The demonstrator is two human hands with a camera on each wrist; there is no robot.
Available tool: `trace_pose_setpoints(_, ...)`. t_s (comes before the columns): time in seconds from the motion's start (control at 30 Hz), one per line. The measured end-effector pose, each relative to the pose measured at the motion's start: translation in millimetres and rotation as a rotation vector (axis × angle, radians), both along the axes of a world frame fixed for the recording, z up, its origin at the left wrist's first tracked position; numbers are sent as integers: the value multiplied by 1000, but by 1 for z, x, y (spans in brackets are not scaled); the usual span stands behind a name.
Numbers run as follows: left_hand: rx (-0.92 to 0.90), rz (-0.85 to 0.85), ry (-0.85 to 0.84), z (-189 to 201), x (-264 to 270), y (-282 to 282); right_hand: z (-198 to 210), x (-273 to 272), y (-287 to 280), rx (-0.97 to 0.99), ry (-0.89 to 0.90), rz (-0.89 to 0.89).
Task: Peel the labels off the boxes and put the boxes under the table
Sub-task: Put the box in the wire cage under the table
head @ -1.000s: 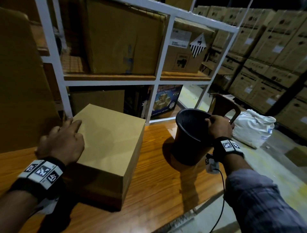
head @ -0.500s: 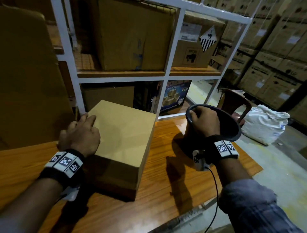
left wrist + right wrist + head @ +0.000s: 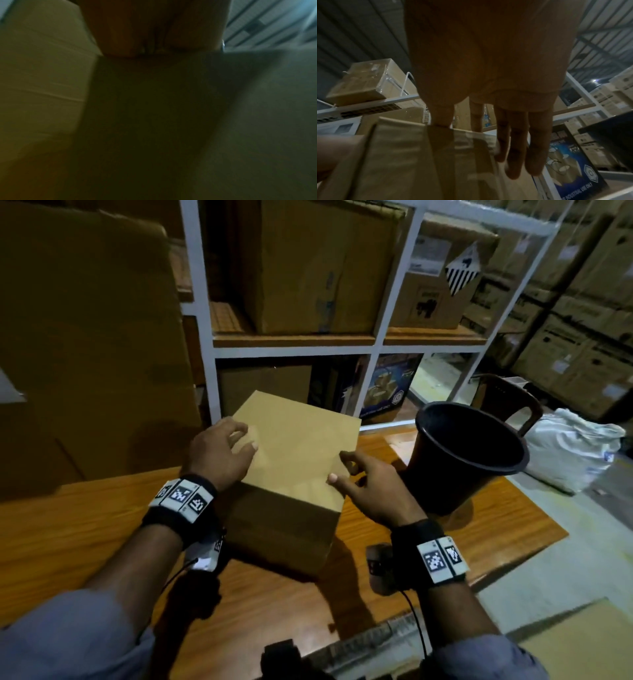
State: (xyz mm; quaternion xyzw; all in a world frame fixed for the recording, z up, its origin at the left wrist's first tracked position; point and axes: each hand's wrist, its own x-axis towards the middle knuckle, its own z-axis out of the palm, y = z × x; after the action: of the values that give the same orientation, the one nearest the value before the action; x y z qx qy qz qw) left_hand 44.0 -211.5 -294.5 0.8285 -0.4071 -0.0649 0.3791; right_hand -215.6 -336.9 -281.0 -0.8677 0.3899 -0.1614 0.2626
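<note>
A plain tan cardboard box (image 3: 301, 446) stands on the wooden table (image 3: 85, 535); no label shows on its top. My left hand (image 3: 226, 446) rests on the box's top left part with fingers loosely spread. My right hand (image 3: 363, 481) is at the box's right edge, thumb on top and fingers down the side. In the right wrist view the fingers (image 3: 513, 142) hang fairly straight beside the box (image 3: 411, 162), which has clear tape on it. The left wrist view is dark, with the palm (image 3: 154, 27) against the box (image 3: 154, 121).
A black bucket (image 3: 469, 453) stands on the table right of the box, near the table's right edge. Behind are a white shelf rack (image 3: 376, 347) with cartons and a big cardboard sheet (image 3: 85, 337) at left. A chair (image 3: 507, 402) and white sack (image 3: 572, 450) are on the floor.
My right hand has let go of the black bucket, which now stands on the table, and has moved left to the box's right edge. My left hand stays on the box top.
</note>
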Motion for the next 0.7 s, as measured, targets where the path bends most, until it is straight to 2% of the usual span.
trace_pose_setpoints(0.1,-53,-11,-3,0,3,16,-1,1,15,6,36,-74)
trace_pose_setpoints(0.17,-101,-17,76,-4,3,28,-2,3,27,17,52,-118)
trace_pose_setpoints(0.33,-125,-13,299,-18,5,60,-11,4,69,354,-33,-78)
trace_pose_setpoints(0.4,-138,-48,348,-19,6,70,-29,5,80,312,-109,-122)
trace_pose_setpoints(0.5,-123,-77,310,-20,5,84,-47,8,92,297,-257,-266)
trace_pose_setpoints(0.63,-74,-65,273,-15,2,102,-49,10,107,148,-348,-237)
trace_pose_setpoints(0.7,10,-48,188,-10,0,112,-42,13,114,105,-425,-213)
